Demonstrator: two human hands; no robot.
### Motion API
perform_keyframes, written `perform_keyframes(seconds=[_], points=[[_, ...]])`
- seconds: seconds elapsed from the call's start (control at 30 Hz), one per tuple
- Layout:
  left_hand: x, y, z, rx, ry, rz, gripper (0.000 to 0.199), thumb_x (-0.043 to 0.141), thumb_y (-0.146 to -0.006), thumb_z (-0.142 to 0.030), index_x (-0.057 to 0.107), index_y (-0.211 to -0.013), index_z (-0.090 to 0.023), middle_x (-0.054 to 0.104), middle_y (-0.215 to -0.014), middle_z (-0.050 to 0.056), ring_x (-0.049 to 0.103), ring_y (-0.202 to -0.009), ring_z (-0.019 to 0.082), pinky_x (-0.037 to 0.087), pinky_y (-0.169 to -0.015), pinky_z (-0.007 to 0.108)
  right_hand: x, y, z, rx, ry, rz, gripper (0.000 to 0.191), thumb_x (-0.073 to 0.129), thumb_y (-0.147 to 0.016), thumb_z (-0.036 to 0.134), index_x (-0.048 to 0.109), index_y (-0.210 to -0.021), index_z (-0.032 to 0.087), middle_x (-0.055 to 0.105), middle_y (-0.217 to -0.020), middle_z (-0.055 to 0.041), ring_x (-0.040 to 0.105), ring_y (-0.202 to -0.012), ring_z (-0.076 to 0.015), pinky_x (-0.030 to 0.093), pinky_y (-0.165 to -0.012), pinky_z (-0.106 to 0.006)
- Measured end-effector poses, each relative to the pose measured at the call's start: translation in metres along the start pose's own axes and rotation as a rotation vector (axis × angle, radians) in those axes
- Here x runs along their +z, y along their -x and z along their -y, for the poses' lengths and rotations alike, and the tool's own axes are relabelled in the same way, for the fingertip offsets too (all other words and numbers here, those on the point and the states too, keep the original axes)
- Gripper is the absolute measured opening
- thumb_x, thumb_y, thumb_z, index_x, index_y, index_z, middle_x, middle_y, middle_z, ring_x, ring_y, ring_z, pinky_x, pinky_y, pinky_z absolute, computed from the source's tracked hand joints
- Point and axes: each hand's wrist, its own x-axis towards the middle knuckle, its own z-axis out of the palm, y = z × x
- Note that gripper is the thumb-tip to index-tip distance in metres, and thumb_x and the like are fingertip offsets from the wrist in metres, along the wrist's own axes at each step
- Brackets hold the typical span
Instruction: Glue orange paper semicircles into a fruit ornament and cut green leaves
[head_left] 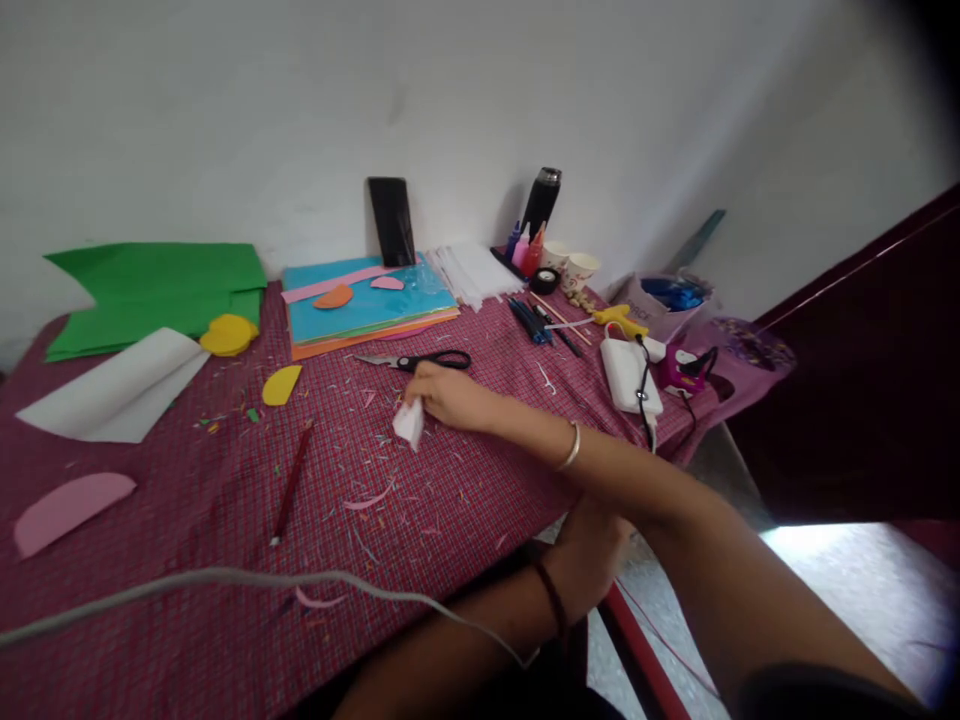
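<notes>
My right hand (450,395) reaches over the table with its fingers pinched on a small crumpled white tissue (409,424). Just beyond those fingers lie black-handled scissors (431,360). Below my right forearm, at the table's front edge, is my left hand (589,560); its fingers are blurred and partly covered, so I cannot see what they do. Thin paper scraps (371,498) are scattered over the checked red cloth (480,530) near the tissue. A dark red pencil (292,480) and a yellow folded paper piece (282,385) lie to the left.
Green sheets (157,295), a curled white sheet (124,390) and a pink half-round (73,510) are at left. Coloured paper (352,310) lies beneath an upright phone (391,222). Bottles, paper cups (580,270) and a white power bank (630,375) stand right. A cable (225,575) crosses the front.
</notes>
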Motion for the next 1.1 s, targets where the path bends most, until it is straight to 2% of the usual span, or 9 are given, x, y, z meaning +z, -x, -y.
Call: perform_keyframes(seconds=[0.1,0.2,0.33,0.5,0.63,0.73,0.93,1.0,1.1], points=[[-0.026,0.015,0.011,0.047,0.101,-0.124,0.049,0.029,-0.099,-0.026,0.040,-0.146,-0.018,0.039,-0.153,0.009,0.034,-0.141,0.022,0.030,-0.116,0.040,-0.031,0.011,-0.005,-0.101,-0.016,-0.087,0.025,0.046,-0.087,0.002,0.066,-0.091,0.016,0.057,-0.094,-0.0059,0.055,-0.090,-0.0163,0.046,-0.084,-0.031],[-0.047,0.049,0.024,0.007,0.161,-0.167,0.053,0.034,-0.098,-0.032,0.037,-0.147,-0.012,0.035,-0.154,0.016,0.032,-0.142,0.026,0.028,-0.116,0.045,-0.051,0.083,-0.006,-0.105,-0.055,-0.067,0.023,0.045,-0.090,0.007,0.065,-0.091,0.017,0.056,-0.090,-0.0046,0.056,-0.084,-0.0157,0.046,-0.079,-0.030],[-0.039,0.094,0.033,-0.041,0.069,-0.110,0.050,0.035,-0.097,-0.029,0.046,-0.141,-0.008,0.043,-0.150,0.014,0.038,-0.139,0.025,0.033,-0.115,0.040,-0.022,0.153,0.011,0.006,-0.122,0.126,0.019,0.049,-0.092,0.011,0.064,-0.099,0.020,0.059,-0.094,-0.0041,0.060,-0.084,-0.0151,0.048,-0.077,-0.027],[-0.020,0.105,0.033,-0.084,-0.019,-0.048,0.049,0.033,-0.096,-0.022,0.047,-0.140,-0.008,0.044,-0.150,0.010,0.038,-0.139,0.021,0.031,-0.117,0.034,0.033,0.063,0.030,-0.127,-0.009,0.161,0.019,0.046,-0.094,0.011,0.063,-0.090,0.014,0.058,-0.092,-0.0050,0.053,-0.075,-0.0125,0.043,-0.073,-0.024],[-0.026,0.098,0.031,-0.090,0.020,-0.044,0.051,0.037,-0.095,-0.022,0.041,-0.144,-0.006,0.037,-0.153,0.014,0.034,-0.141,0.024,0.029,-0.118,0.037,0.024,-0.023,0.020,-0.072,0.122,0.050,0.019,0.045,-0.087,0.001,0.063,-0.090,0.008,0.059,-0.090,-0.0053,0.052,-0.089,-0.0145,0.038,-0.085,-0.027],[-0.027,0.096,0.023,-0.119,0.052,-0.064,0.049,0.037,-0.096,-0.022,0.043,-0.142,-0.006,0.036,-0.153,0.018,0.032,-0.143,0.026,0.028,-0.117,0.039,0.004,0.007,0.021,-0.088,0.037,0.003,0.017,0.052,-0.084,0.003,0.065,-0.093,0.010,0.058,-0.093,-0.0054,0.054,-0.092,-0.0167,0.039,-0.086,-0.029],[-0.016,0.089,0.007,-0.148,0.181,-0.035,0.040,0.032,-0.097,-0.016,0.054,-0.131,-0.011,0.063,-0.124,0.018,0.063,-0.109,0.022,0.043,-0.102,0.043,-0.002,0.156,0.057,-0.058,-0.218,0.325,0.020,0.048,-0.095,0.011,0.066,-0.099,0.017,0.059,-0.098,-0.0050,0.059,-0.088,-0.0138,0.045,-0.080,-0.024],[-0.013,0.084,0.007,-0.113,0.183,-0.043,0.039,0.031,-0.098,-0.016,0.058,-0.126,-0.013,0.066,-0.121,0.015,0.064,-0.105,0.019,0.044,-0.102,0.040,0.010,0.151,0.055,-0.062,-0.137,0.297,0.020,0.046,-0.096,0.012,0.066,-0.095,0.017,0.058,-0.093,-0.0042,0.058,-0.080,-0.0131,0.045,-0.074,-0.023],[-0.010,0.080,0.012,-0.051,0.134,-0.117,0.041,0.033,-0.098,-0.019,0.053,-0.133,-0.008,0.057,-0.136,0.014,0.052,-0.127,0.022,0.036,-0.112,0.037,0.027,0.085,0.038,-0.066,-0.030,0.158,0.024,0.042,-0.097,0.012,0.065,-0.091,0.014,0.054,-0.090,-0.0058,0.053,-0.077,-0.0152,0.043,-0.074,-0.028]])
